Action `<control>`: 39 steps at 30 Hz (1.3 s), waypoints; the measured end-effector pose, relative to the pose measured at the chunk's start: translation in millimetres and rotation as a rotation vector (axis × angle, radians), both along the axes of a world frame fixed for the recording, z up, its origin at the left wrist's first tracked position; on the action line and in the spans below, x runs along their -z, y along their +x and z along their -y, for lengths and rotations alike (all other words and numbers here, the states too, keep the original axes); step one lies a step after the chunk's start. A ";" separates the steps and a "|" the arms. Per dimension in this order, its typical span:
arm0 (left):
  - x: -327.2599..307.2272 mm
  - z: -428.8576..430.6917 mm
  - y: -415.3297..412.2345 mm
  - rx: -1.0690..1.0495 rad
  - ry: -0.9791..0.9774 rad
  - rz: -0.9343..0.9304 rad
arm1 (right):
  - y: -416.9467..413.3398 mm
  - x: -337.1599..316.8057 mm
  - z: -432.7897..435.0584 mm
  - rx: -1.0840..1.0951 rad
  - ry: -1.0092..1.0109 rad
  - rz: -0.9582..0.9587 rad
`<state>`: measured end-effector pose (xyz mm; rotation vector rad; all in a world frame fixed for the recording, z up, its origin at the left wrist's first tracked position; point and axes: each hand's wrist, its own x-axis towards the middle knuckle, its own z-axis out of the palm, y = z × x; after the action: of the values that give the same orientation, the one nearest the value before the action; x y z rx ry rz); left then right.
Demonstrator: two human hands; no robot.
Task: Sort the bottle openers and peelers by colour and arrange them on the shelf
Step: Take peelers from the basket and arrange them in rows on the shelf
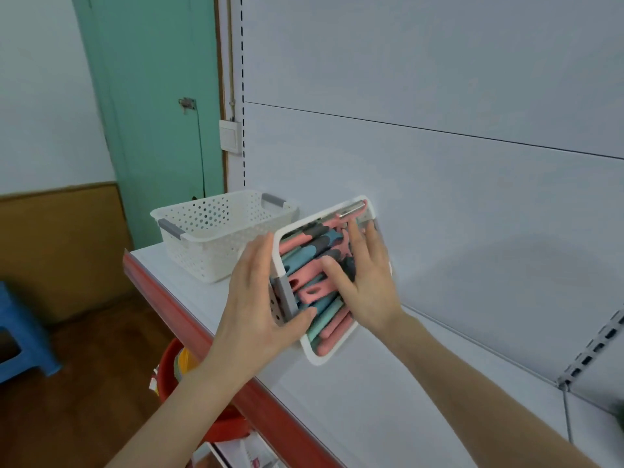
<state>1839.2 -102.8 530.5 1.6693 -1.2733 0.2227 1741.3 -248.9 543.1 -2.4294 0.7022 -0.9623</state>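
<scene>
The white basket (332,358), tipped over the shelf (371,400), is gripped at its grey handle (287,295) by left hand (256,298) fingers and thumb; pink, teal and grey openers and peelers (314,292) inside are pressed beneath flat, spread right hand (368,282) fingers.

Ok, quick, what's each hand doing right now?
Left hand: grips the tilted basket at its grey handle.
Right hand: open, fingers flat on the tools inside.
</scene>
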 end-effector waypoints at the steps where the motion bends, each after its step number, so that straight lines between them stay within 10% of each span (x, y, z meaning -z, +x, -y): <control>1: 1.2 0.1 -2.6 0.002 0.017 0.018 | 2.1 4.2 -1.4 0.014 0.011 -0.002; 16: 16.5 -2.1 -27.3 -0.001 0.001 0.265 | -23.0 31.3 -0.3 0.071 0.050 -0.032; 27: 14.7 2.6 -4.0 0.184 0.111 -0.273 | -29.2 29.5 -18.1 0.184 0.109 -0.048; 39: 11.1 7.0 10.8 0.363 0.085 -0.199 | -35.3 35.2 -49.4 0.403 0.209 -0.022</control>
<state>1849.9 -109.9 519.4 1.4572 -1.4191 -0.2137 1706.0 -199.5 507.9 -2.1598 1.2671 -0.9519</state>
